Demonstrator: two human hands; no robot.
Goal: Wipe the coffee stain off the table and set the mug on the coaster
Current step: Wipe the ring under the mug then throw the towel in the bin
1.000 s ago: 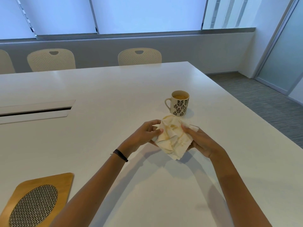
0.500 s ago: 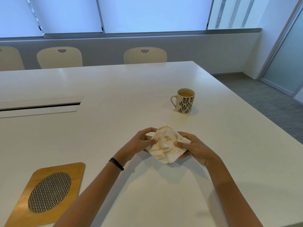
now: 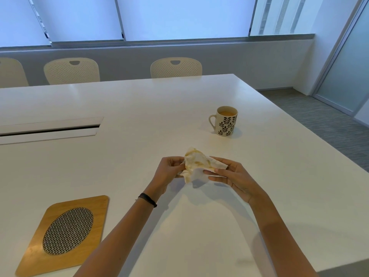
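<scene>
A crumpled white napkin (image 3: 197, 165) with yellow-brown coffee marks is held just above the white table (image 3: 139, 108). My left hand (image 3: 169, 172) pinches its left side and my right hand (image 3: 233, 175) grips its right side. A cream mug (image 3: 225, 120) with a dark leaf pattern, filled with coffee, stands upright on the table beyond my hands, handle to the left. The wooden coaster (image 3: 63, 232) with a woven oval centre lies at the near left. I see no stain on the table surface near the mug.
A long cable slot (image 3: 50, 129) is set into the table at the left. Three cream chairs (image 3: 175, 67) stand along the far edge. The table's right edge drops to grey carpet (image 3: 329, 120).
My hands have folded and flattened the napkin into a smaller wad. The view has tilted so the coaster shows more fully; the mug has not moved.
</scene>
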